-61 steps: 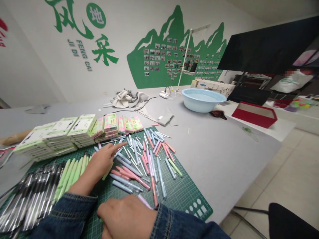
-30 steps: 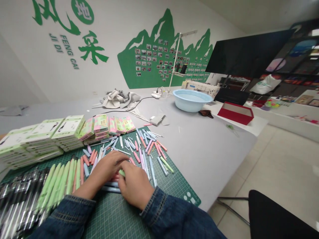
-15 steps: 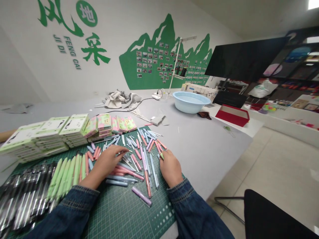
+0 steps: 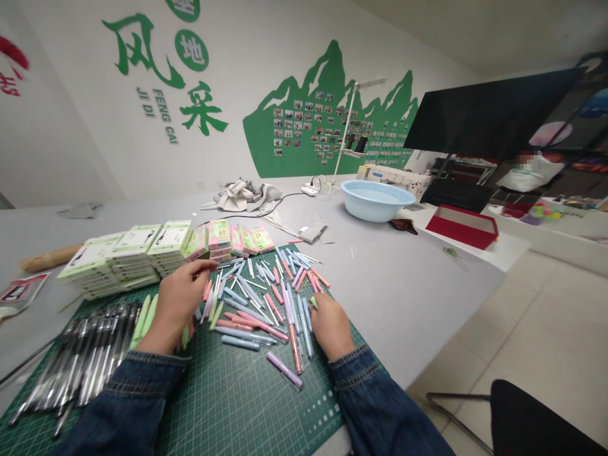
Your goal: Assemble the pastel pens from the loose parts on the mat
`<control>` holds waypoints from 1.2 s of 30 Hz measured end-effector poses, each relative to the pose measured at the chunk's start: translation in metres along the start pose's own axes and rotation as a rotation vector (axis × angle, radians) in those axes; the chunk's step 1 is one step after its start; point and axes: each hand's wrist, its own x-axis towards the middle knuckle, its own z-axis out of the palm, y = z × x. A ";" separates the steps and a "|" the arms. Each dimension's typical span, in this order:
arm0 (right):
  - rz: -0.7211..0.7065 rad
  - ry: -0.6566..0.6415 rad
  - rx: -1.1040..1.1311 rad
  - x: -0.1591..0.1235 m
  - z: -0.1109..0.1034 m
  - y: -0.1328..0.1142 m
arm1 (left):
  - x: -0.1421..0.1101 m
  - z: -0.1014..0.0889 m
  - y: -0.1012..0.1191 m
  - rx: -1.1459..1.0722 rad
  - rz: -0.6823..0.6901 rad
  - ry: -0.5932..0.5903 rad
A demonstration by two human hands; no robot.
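The left hand (image 4: 178,305) hangs half-open over a green gridded cutting mat (image 4: 247,399), with a pale green pen (image 4: 185,337) showing below it; whether it is gripped, I cannot tell. The right hand (image 4: 330,326) is closed over a second pale green pen (image 4: 313,303) near the mat's right edge. Loose pink, blue and purple pens (image 4: 266,310) lie scattered between the 2 hands — black pens (image 4: 90,361) to the near left, stacked pale green boxes (image 4: 168,239) beyond.
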 end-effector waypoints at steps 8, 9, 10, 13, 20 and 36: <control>0.032 0.004 0.032 0.004 -0.001 0.011 | 0.009 -0.013 -0.016 0.123 -0.083 -0.144; 0.033 0.014 0.036 0.005 -0.001 0.012 | 0.010 -0.013 -0.021 0.157 -0.091 -0.185; 0.034 0.027 0.042 0.005 -0.002 0.013 | 0.012 -0.013 -0.025 0.190 -0.100 -0.216; 0.038 0.061 0.056 0.005 -0.004 0.019 | 0.014 -0.015 -0.037 0.283 -0.112 -0.267; 0.082 0.128 0.120 0.005 -0.009 0.031 | 0.015 -0.011 -0.033 0.366 -0.108 -0.411; 0.067 0.034 -0.184 -0.009 0.001 0.017 | 0.014 -0.001 -0.014 0.359 -0.122 -0.494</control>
